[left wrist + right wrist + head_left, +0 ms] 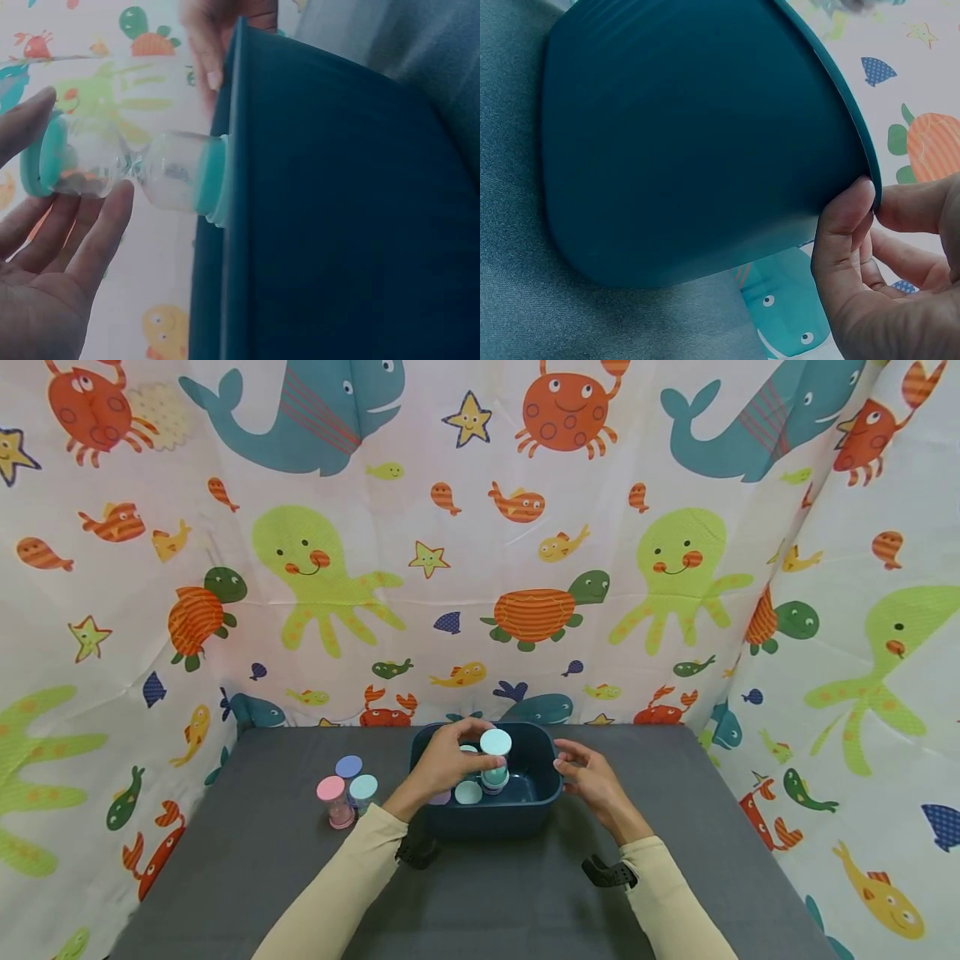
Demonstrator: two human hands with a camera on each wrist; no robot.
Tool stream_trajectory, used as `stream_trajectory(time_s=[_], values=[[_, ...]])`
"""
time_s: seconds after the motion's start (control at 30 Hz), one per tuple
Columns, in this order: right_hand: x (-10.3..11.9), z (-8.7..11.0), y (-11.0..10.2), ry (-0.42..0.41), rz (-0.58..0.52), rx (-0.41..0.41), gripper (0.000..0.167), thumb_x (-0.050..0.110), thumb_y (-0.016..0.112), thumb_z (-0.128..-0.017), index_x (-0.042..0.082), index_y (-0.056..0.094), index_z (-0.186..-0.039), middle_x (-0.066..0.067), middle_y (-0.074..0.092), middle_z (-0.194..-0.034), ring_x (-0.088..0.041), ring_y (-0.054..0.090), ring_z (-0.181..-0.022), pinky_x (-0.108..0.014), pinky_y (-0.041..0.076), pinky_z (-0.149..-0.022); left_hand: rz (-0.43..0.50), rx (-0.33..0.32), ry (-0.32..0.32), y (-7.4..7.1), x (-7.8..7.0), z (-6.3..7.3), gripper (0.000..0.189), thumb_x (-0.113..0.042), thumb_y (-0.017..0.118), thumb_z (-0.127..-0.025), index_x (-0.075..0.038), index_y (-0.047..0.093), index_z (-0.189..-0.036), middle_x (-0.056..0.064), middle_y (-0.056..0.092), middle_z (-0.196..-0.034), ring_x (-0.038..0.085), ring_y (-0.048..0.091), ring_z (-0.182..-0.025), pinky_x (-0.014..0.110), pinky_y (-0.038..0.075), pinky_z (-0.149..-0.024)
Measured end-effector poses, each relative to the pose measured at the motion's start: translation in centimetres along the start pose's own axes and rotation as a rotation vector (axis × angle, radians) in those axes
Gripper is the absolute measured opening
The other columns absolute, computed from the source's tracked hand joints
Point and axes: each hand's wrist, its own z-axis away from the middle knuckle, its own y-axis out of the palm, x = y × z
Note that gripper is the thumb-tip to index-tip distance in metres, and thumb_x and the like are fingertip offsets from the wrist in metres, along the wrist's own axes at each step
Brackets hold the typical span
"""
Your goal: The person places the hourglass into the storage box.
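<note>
Right hand (592, 777) is nearest, thumb and fingers pinching the right rim of the dark teal bin (491, 820), steadying it on the grey bench (487, 902); the right wrist view shows the thumb (847, 225) pressed on the outer wall just under the lip. Across from that grip, the left hand (446, 760) holds a teal-capped sand timer (495, 760) upright over the bin's inside, fingers curled round its glass waist. In the left wrist view the timer (135, 169) sits between thumb and fingers (105, 225), its far cap right at the bin's rim (225, 187).

The step looks like a timer being moved at the bin's mouth — going in or coming out, I cannot tell which. The next move calls for a clear path past the rim and the timers below.

Beneath the left grip, inside the bin, a pale mint timer cap (468, 792) and a lilac one (441, 797) show. Well left of that grip, outside the bin, stand three more timers (347, 789): pink, lilac-blue, light blue. Beyond hangs a sea-creature curtain (480, 543).
</note>
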Motion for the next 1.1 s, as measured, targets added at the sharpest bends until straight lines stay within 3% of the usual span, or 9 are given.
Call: stream_trajectory(time_s=[0.27,0.5,0.7,1.1], values=[[-0.1,-0.1,0.0,-0.008,0.013,-0.005,0.041,0.015,0.056,-0.1,0.017,0.052,-0.14,-0.011,0.052,-0.118,-0.026,0.052,-0.104,-0.031,0.054,-0.079,-0.068,0.095,-0.018,1.4,0.8,-0.9,0.05,-0.034,0.084,-0.077,-0.022,0.064,-0.121,-0.001,0.065,-0.111,0.024,0.061,-0.098,0.033,0.055,-0.083],[-0.1,0.0,-0.1,-0.014,0.015,0.009,0.041,0.016,0.055,-0.1,0.016,0.051,-0.141,-0.01,0.052,-0.118,-0.026,0.052,-0.104,-0.031,0.054,-0.079,-0.124,0.138,-0.038,2.3,1.7,-1.7,0.049,-0.034,0.084,-0.076,-0.021,0.064,-0.119,-0.003,0.065,-0.107,0.016,0.062,-0.095,0.03,0.055,-0.08],[0.1,0.1,-0.2,-0.021,0.008,0.02,0.042,0.016,0.055,-0.1,0.013,0.05,-0.142,-0.009,0.052,-0.116,-0.024,0.053,-0.101,-0.031,0.054,-0.077,-0.197,0.182,-0.019,3.2,2.4,-2.5,0.044,-0.028,0.085,-0.076,-0.018,0.066,-0.115,-0.002,0.067,-0.106,0.016,0.063,-0.099,0.03,0.055,-0.081],[-0.1,0.2,-0.2,-0.01,-0.007,0.018,0.042,0.014,0.055,-0.1,0.015,0.051,-0.142,-0.009,0.052,-0.116,-0.024,0.052,-0.1,-0.031,0.054,-0.076,-0.303,0.272,-0.019,5.1,3.6,-3.6,0.041,-0.025,0.086,-0.076,-0.014,0.068,-0.111,-0.001,0.067,-0.103,0.014,0.06,-0.091,0.029,0.052,-0.083]])
